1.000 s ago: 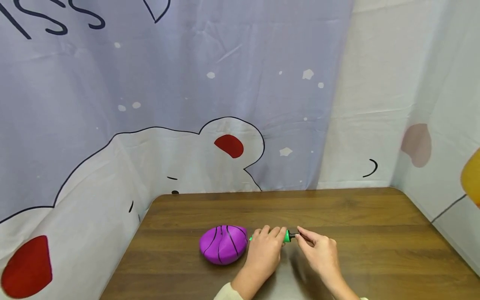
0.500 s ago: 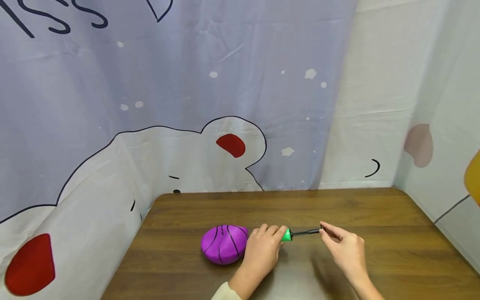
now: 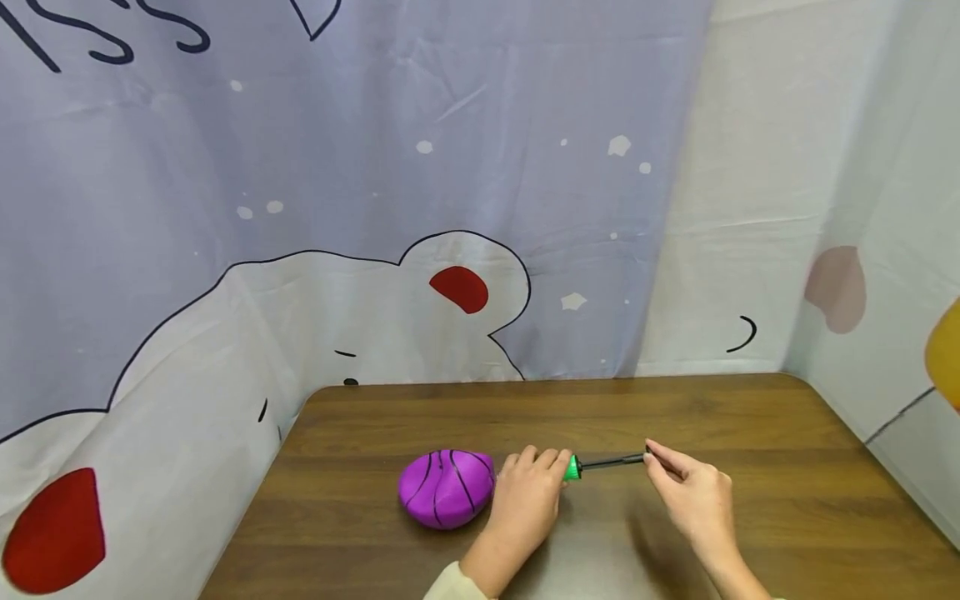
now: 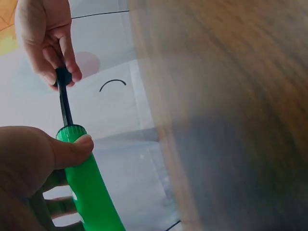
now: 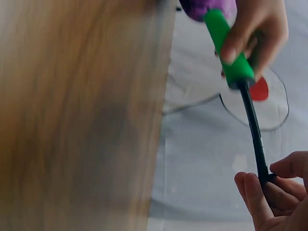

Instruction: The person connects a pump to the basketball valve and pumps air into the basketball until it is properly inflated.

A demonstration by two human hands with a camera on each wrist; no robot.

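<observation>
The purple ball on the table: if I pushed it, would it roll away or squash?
The purple ball looks lopsided rather than round, so it would probably wobble more than roll. Its sagging, flattened outline hints at little air inside, so it may well feel soft and squash when pushed.

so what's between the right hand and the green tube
A black rod runs from the green tube to the right hand; all three views show it.

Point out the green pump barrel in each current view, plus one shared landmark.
Head: green pump barrel, lower part, right of centre, mostly hidden by the left hand.
Left wrist: barrel at lower left, cut off by the bottom edge.
Right wrist: barrel at upper right.
Shared landmark: the black rod from barrel to right hand.
</observation>
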